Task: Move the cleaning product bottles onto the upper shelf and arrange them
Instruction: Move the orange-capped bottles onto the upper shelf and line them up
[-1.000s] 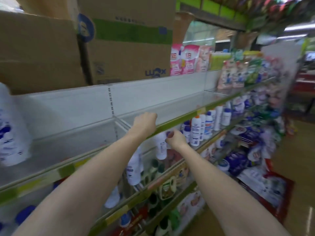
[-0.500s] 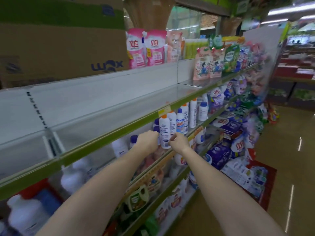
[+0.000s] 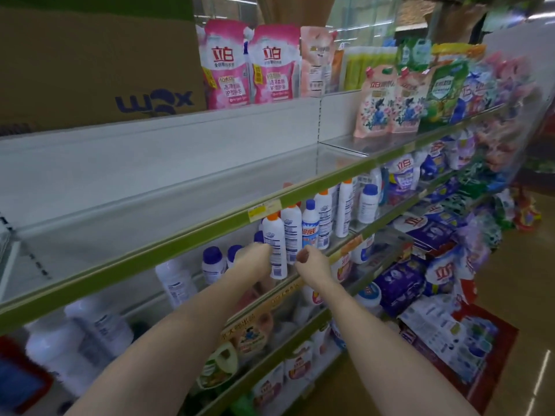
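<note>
An orange-capped white spray bottle (image 3: 274, 246) is touched on its left side by the left hand (image 3: 255, 259), whose fingers are curled against it; whether the grip is fully closed around the bottle cannot be told. The right hand (image 3: 310, 262) is held just beside the bottle's right side, fingers curled, with nothing seen in its grip. The bottle stands upright at the front of the second shelf, in a row with a second orange-capped bottle (image 3: 292, 232) and a blue-capped bottle (image 3: 310, 226). Directly above, the upper shelf (image 3: 168, 253) with its green edge is seen bare, and pink detergent pouches (image 3: 228, 64) are stood on the top.
</note>
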`<state>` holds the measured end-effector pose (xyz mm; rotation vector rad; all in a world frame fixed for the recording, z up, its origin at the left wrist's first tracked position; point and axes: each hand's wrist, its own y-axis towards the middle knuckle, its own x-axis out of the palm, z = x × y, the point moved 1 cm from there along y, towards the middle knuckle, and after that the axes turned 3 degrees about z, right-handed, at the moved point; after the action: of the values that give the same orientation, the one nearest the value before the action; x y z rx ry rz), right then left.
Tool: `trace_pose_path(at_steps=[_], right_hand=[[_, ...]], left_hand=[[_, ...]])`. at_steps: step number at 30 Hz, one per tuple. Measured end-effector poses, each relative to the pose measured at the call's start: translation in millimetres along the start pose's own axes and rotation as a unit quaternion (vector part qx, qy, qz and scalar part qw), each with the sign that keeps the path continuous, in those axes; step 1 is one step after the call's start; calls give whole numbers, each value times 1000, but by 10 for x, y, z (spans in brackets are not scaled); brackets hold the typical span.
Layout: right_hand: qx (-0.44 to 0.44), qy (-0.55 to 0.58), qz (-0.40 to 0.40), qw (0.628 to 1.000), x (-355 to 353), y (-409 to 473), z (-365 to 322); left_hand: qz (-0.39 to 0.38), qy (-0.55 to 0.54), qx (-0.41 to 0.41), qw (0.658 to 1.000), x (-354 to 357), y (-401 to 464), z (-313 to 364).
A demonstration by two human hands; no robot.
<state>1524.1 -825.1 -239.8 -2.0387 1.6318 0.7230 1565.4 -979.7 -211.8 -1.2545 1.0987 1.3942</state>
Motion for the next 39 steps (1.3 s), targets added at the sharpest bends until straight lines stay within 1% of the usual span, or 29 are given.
trace_pose_path(at_steps=[4, 7, 9, 12, 15, 19, 23, 25, 26, 29, 31, 34, 36, 39], right_hand=[[4, -4, -25, 1000, 95, 341, 99], [26, -10, -48, 998, 188, 594, 203], [35, -27, -81, 996, 264, 763, 226], [19, -31, -130, 991, 403, 973, 193], [-8, -48, -148, 988, 544, 1121, 141], [-24, -41, -156, 987, 610, 1230, 109], [-47, -18, -158, 986, 596, 1332, 144], [-60, -30, -175, 982, 559, 1328, 177], [-70, -34, -186, 980, 519, 1300, 179], [-96, -46, -210, 972, 381, 1202, 226], [-95, -43, -222, 970, 320, 1167, 289], [-103, -41, -240, 964, 161, 1078, 279], [-131, -35, -259, 956, 47, 1028, 263], [-163, -21, -298, 940, -123, 936, 279]], left_hand=[[-3, -16, -27, 999, 115, 319, -53], [-18, -69, -50, 996, 269, 553, -169], [-15, -118, -62, 991, 334, 706, -269], [-15, -185, -66, 980, 471, 936, -425], [4, -257, -58, 965, 423, 1006, -449], [4, -308, -84, 948, 396, 1060, -410], [35, -396, -129, 909, 338, 1037, -264], [47, -408, -148, 900, 303, 946, -180], [51, -403, -153, 901, 274, 893, -129], [34, -367, -163, 915, 237, 723, 51], [44, -352, -173, 919, 224, 625, 186], [78, -344, -207, 913, 117, 480, 415], [109, -324, -224, 913, 35, 401, 522], [162, -331, -239, 899, -25, 283, 635]])
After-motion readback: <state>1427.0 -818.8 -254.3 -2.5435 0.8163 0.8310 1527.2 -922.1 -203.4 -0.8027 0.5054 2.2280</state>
